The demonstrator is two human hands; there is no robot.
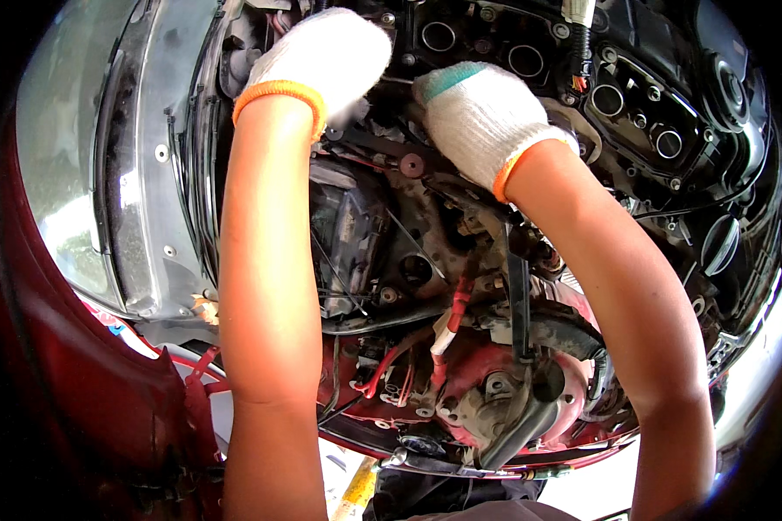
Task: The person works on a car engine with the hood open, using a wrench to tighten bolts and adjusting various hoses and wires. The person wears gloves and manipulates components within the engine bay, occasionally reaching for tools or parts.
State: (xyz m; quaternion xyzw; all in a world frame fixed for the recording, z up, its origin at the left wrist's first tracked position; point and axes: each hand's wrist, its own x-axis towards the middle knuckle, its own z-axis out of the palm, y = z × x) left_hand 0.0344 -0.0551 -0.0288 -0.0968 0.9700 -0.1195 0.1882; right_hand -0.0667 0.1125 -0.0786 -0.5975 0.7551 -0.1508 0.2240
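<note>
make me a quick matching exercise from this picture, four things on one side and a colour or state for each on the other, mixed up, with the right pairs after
1. left hand
2. right hand
3. fender
4. windshield

A. see-through
B. gloved in white, orange and green
C. dark red
D. gloved, showing only white and orange

Pairs: 1-D, 2-B, 3-C, 4-A

Gloved hands (321, 56) (487, 122) in engine bay (430, 230)
</note>
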